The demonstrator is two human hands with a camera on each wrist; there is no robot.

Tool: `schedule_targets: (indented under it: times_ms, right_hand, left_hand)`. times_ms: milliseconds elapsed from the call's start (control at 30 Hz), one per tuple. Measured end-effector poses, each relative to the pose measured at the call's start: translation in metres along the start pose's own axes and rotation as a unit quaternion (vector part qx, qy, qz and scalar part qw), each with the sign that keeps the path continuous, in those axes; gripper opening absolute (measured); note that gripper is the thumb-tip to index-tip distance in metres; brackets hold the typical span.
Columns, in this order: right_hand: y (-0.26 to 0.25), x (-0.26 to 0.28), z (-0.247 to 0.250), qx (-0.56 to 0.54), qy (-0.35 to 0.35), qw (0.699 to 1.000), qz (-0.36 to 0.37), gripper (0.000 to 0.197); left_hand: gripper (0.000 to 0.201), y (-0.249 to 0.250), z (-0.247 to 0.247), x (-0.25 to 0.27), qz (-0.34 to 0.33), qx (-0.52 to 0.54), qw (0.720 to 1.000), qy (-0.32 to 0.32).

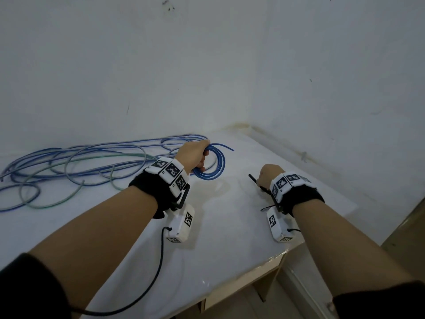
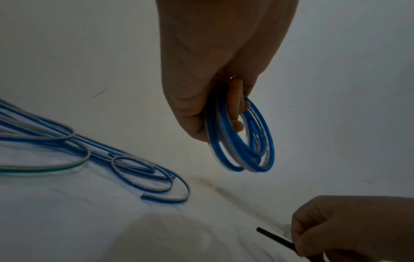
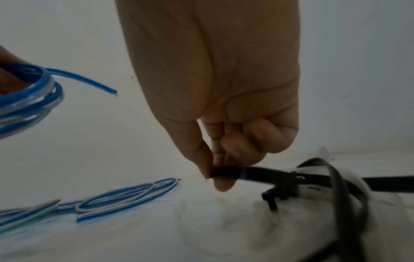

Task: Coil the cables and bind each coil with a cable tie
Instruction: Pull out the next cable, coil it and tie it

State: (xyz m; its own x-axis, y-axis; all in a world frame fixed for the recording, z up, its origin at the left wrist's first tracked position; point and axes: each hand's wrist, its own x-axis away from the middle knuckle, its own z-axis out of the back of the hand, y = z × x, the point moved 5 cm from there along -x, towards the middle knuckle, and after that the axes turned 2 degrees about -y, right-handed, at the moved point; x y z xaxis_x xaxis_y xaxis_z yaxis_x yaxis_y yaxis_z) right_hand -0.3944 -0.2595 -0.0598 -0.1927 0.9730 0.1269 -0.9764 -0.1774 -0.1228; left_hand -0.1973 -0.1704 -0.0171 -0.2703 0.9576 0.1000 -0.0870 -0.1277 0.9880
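Observation:
My left hand point(image 1: 195, 155) grips a small coil of blue cable point(image 1: 215, 166) held just above the white table point(image 1: 230, 226), fingers curled through its loops. The coil point(image 2: 244, 140) hangs upright from that hand point(image 2: 215, 88), and its free end point(image 3: 89, 82) sticks out to the right. My right hand point(image 1: 268, 176) pinches a black cable tie point(image 1: 254, 179) between thumb and fingers. In the right wrist view the pinched tie point(image 3: 235, 172) runs rightward from the hand point(image 3: 219, 156) over a small heap of black ties point(image 3: 336, 186) on the table.
Several loose blue and green-grey cables point(image 1: 69, 166) sprawl over the table's left half, reaching the wall. More loose loops point(image 2: 145, 177) lie left of the coil. White walls meet in a corner point(image 1: 243, 126) behind. The table's front edge point(image 1: 264, 268) drops off at the right.

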Motion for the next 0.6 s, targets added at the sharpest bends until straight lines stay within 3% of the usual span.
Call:
schedule_targets:
  times_ms: [167, 267, 400, 500, 600]
  right_hand:
    - [-0.021, -0.001, 0.026, -0.031, 0.064, 0.997, -0.013, 0.039]
    - [-0.049, -0.002, 0.041, -0.186, 0.1, 0.976, 0.049, 0.03]
    - [-0.102, 0.014, 0.056, -0.494, 0.087, 0.853, 0.143, 0.011]
    - [-0.154, 0.036, 0.066, -0.603, 0.032, 0.77, 0.208, 0.014]
    - [-0.209, 0.059, 0.066, -0.644, -0.046, 0.718, 0.26, 0.018]
  left_hand:
    - [0.037, -0.002, 0.014, -0.002, -0.004, -0.021, 1.0, 0.02]
    - [0.037, 0.0, 0.032, 0.0, -0.012, -0.006, 0.999, 0.041]
    - [0.036, 0.001, 0.067, 0.005, -0.029, 0.012, 0.997, 0.074]
    - [0.039, -0.003, 0.103, 0.01, -0.04, 0.027, 0.992, 0.112]
    - [0.039, -0.004, 0.144, 0.02, -0.053, 0.045, 0.987, 0.145]
